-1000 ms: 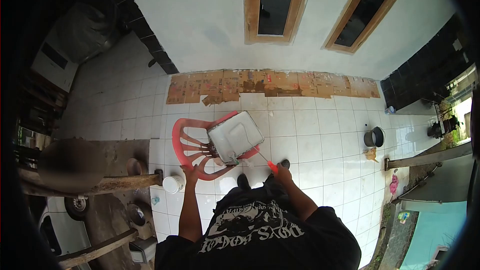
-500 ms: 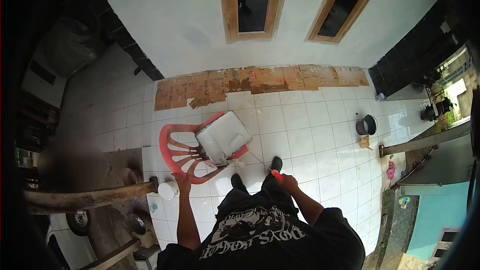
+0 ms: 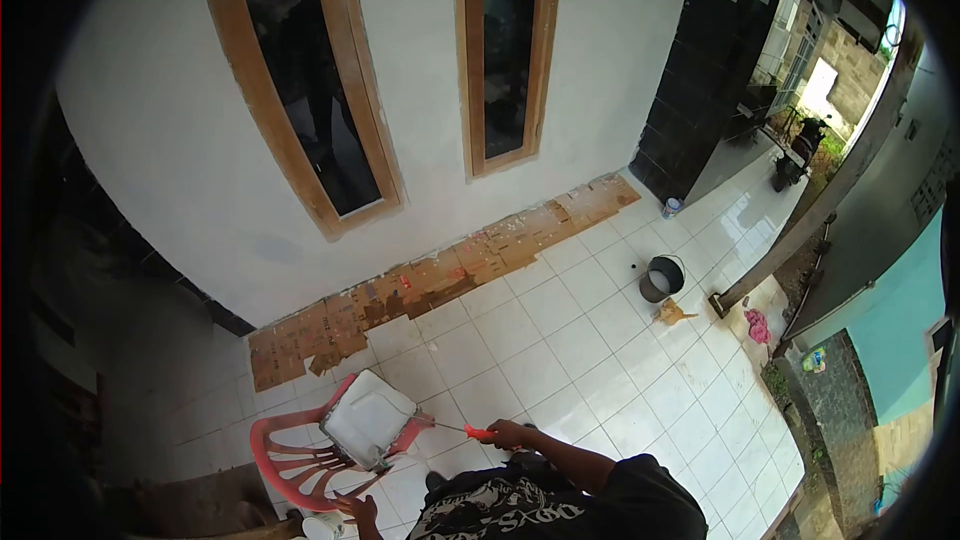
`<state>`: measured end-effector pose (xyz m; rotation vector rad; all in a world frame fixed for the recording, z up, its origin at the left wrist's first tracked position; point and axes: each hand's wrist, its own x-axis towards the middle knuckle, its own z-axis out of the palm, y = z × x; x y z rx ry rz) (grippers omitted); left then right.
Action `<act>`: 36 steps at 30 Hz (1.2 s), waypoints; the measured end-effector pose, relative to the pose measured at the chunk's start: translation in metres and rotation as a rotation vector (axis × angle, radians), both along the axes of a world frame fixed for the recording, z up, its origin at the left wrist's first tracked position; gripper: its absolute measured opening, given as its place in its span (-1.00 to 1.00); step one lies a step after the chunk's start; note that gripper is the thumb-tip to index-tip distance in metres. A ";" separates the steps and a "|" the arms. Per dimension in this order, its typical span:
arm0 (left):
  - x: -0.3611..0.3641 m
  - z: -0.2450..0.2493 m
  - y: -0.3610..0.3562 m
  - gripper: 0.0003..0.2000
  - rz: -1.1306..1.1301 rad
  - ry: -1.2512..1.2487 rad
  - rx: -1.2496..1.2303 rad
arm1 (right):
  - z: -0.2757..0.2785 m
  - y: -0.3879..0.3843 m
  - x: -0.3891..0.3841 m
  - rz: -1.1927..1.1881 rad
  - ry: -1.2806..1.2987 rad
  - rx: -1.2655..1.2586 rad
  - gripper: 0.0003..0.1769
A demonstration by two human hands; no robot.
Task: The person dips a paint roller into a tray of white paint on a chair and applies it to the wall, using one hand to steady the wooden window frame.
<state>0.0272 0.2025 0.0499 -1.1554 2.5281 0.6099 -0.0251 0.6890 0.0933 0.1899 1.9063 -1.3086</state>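
Observation:
My right hand (image 3: 508,433) is wrapped around the red handle of a paint roller (image 3: 478,433). Its thin metal rod runs left to the near edge of a white square paint container (image 3: 370,418); I cannot make out the roller head clearly. The container rests on the seat of a red plastic chair (image 3: 268,447), whose slatted back faces left. At the chair's near rim, my left hand (image 3: 357,512) has its fingers over the edge. A white bucket (image 3: 320,526) is partly visible just beside that hand.
Stained cardboard (image 3: 440,275) lines the foot of the white wall (image 3: 420,120), below two wood-framed windows. Right of the chair, a dark bucket (image 3: 661,280) stands on the tiles with an orange cat (image 3: 674,314) beside it. A wooden post (image 3: 770,265) rises farther right.
My view has turned right and tilted up, so the chair and container appear lower left. My right hand still holds the paint roller, its handle now pointing more sideways. The left hand stays at the chair.

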 end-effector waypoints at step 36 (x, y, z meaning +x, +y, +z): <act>-0.509 -0.062 0.620 -0.44 -0.725 0.103 0.553 | 0.174 0.633 -0.396 -1.228 0.681 -0.154 -0.54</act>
